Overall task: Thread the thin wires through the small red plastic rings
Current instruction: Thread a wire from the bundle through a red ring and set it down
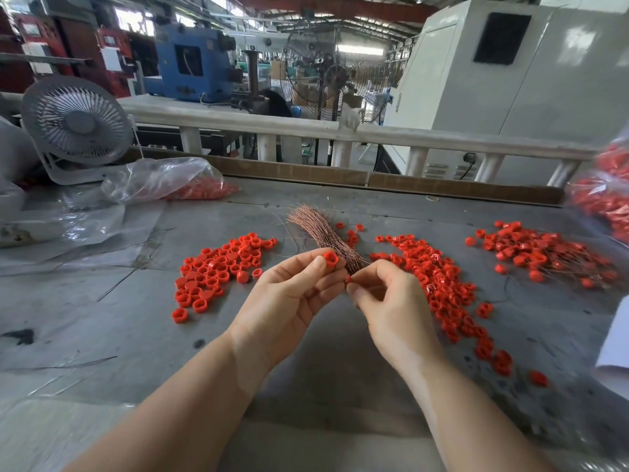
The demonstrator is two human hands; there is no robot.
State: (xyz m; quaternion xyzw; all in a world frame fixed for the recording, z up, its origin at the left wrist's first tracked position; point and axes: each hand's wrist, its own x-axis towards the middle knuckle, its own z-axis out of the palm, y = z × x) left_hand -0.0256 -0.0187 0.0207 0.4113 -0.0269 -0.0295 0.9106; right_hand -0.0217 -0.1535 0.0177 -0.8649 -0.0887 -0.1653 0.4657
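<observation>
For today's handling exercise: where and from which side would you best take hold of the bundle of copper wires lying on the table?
Grip the bundle of copper wires at its tight, narrow near end, just beyond the hands, pinching across it from above with the fingers. The far end fans out into loose strands, so a hold there would probably catch only a few wires.

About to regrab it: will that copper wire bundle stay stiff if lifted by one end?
Probably not. The wire bundle is thin strands that fan out at its far end, so it would likely droop and splay. Stray strands already lie loose on the table, so some may slip out.
</observation>
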